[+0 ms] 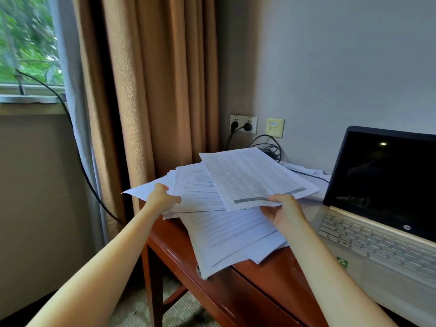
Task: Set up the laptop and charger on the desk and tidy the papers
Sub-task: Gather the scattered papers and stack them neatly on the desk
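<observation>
Papers [247,178] on the desk [266,267]: outstretched left hand [162,198] grips their left edge, right hand [284,212] pinches the top sheaf.

Papers [226,230] lie on the desk [278,267], left of the laptop [377,232].

Glossy reddish wood desk [271,272], matt printed white papers [236,230], glossy dark laptop [377,232] screen, tan cloth curtain [160,79].

It was a home or hotel room: wooden desk [283,270] lower centre, brown curtains [160,90], window [26,38] upper left.
</observation>
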The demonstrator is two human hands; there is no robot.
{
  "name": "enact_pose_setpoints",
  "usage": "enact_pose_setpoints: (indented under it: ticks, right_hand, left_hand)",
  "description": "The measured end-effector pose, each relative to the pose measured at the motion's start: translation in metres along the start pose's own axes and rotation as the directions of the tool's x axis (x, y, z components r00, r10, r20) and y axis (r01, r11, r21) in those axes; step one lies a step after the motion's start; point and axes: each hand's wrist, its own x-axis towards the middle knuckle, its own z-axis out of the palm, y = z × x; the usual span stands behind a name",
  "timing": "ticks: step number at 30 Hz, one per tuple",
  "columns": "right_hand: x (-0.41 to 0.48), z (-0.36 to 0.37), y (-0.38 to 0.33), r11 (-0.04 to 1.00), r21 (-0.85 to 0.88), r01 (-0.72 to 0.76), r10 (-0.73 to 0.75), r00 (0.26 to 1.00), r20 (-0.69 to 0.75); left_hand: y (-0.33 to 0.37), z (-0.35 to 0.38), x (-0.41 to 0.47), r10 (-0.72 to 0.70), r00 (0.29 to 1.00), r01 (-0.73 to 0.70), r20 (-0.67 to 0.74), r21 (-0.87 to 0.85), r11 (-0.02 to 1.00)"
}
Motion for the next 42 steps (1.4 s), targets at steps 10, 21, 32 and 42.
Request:
enact_pose_setpoints:
  ticks: [10, 21, 32, 42]
  right_hand:
    - [-0.001, 0.014, 0.023, 0.987, -0.159, 0.029, 0.007, 0.976, 0.219]
    - [0.024, 0.076, 0.065, 0.982, -0.181, -0.046, 0.092, 0.962, 0.256]
    - [0.049, 0.029, 0.024, 0.626, -0.767, 0.138, -0.241, 0.97, -0.022]
    - [0.063, 0.026, 0.044, 0.855, -0.516, 0.039, -0.069, 0.997, -0.039]
  left_hand:
    - [0.007, 0.005, -0.001, 0.09, 0.996, -0.09, -0.011, -0.044, 0.995]
    - [0.021, 0.008, -0.036, 0.593, 0.762, -0.648, 0.261, 0.326, 0.688]
    - [0.005, 0.036, -0.024, 0.505, 0.829, -0.546, 0.24, 0.542, 0.639]
    - [0.002, 0.04, -0.028, 0.49, 0.849, -0.51, 0.2, 0.557, 0.656]
